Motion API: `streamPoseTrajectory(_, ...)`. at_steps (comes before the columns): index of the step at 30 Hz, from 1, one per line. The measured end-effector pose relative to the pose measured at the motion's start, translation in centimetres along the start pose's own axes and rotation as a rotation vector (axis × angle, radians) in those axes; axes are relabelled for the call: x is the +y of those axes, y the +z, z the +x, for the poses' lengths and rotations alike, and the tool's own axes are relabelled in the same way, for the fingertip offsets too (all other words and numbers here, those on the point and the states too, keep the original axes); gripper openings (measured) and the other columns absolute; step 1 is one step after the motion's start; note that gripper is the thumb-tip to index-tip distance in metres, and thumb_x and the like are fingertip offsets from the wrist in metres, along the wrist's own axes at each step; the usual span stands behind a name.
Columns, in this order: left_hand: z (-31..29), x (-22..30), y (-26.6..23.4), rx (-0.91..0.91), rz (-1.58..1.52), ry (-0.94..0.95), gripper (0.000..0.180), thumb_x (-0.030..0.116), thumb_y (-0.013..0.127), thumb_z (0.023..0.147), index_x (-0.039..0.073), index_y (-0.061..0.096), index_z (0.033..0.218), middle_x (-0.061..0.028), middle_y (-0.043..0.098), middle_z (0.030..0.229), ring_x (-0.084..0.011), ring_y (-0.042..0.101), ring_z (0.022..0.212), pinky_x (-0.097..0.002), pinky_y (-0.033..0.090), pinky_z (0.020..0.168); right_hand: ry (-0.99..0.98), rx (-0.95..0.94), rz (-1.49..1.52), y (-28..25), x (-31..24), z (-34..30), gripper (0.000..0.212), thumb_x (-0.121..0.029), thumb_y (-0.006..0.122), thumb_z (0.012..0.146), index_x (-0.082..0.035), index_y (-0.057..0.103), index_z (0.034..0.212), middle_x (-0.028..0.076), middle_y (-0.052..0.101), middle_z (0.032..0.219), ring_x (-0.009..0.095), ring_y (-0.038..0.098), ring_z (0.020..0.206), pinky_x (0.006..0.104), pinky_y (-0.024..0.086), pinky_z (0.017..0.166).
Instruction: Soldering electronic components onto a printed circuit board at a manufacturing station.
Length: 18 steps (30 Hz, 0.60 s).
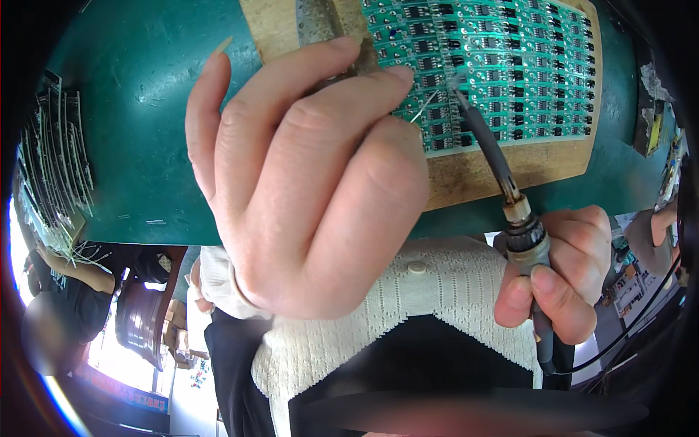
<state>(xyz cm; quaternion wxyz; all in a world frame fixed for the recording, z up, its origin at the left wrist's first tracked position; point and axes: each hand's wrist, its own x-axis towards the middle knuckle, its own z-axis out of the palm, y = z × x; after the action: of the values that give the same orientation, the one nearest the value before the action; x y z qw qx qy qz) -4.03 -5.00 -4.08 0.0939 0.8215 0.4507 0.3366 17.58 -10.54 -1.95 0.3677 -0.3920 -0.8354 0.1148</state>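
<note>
A panel of green circuit boards with rows of black chips lies on a wooden board. My right hand is closed around a soldering iron, whose tip meets the panel near its middle, with a faint wisp of smoke there. Over the panel's left edge, my left hand is closed, its thumb and forefinger holding a thin silvery solder wire that points toward the iron tip. Behind the left fingers a grey metal bar rests on the wooden board, partly hidden.
The green tabletop spreads around the wooden board. At the far left stands a stack of thin boards. A dark holder sits at the right. The iron's black cable trails right. Other people are at both sides.
</note>
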Motion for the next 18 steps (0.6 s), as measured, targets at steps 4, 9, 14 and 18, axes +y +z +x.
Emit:
streamPoseTrajectory(4,0.91,0.02,-0.5,-0.099,0.072,0.09,0.018,-0.003,0.073,0.071,0.005,0.062,0.083,-0.0107,0.073,0.097,-0.0305,0.069,0.098,-0.0491,0.04,0.099,0.009,0.008,-0.012,-0.01,0.12,0.34,0.024,-0.018,0.055,0.093,-0.004,0.045,0.11,0.004,0.048,0.061,0.017,0.042,0.046,0.0325,0.034,0.042)
streamPoseTrajectory(9,0.68,-0.03,-0.65,-0.103,0.077,0.083,0.018,-0.003,0.073,0.072,0.004,0.062,0.084,-0.0109,0.073,0.097,-0.0304,0.069,0.097,-0.0491,0.04,0.1,0.007,0.008,-0.009,0.32,0.11,0.08,0.024,-0.018,0.056,0.093,-0.004,0.045,0.109,0.004,0.049,0.06,0.016,0.041,0.045,0.0324,0.033,0.042)
streamPoseTrajectory(14,0.68,-0.05,-0.65,-0.101,0.078,0.089,0.018,-0.003,0.072,0.073,0.005,0.061,0.084,-0.0112,0.073,0.097,-0.0304,0.069,0.098,-0.0491,0.039,0.101,0.007,0.037,-0.009,0.35,0.03,0.03,0.022,-0.018,0.056,0.093,-0.004,0.046,0.107,0.004,0.049,0.059,0.016,0.041,0.044,0.0325,0.033,0.042)
streamPoseTrajectory(18,0.75,0.05,-0.77,-0.114,0.084,0.095,0.018,-0.002,0.072,0.074,0.005,0.06,0.085,-0.011,0.073,0.096,-0.0305,0.069,0.098,-0.0492,0.039,0.101,0.017,0.033,-0.015,0.1,-0.12,0.08,0.022,-0.019,0.056,0.092,-0.004,0.046,0.106,0.004,0.048,0.058,0.016,0.041,0.044,0.0326,0.033,0.041)
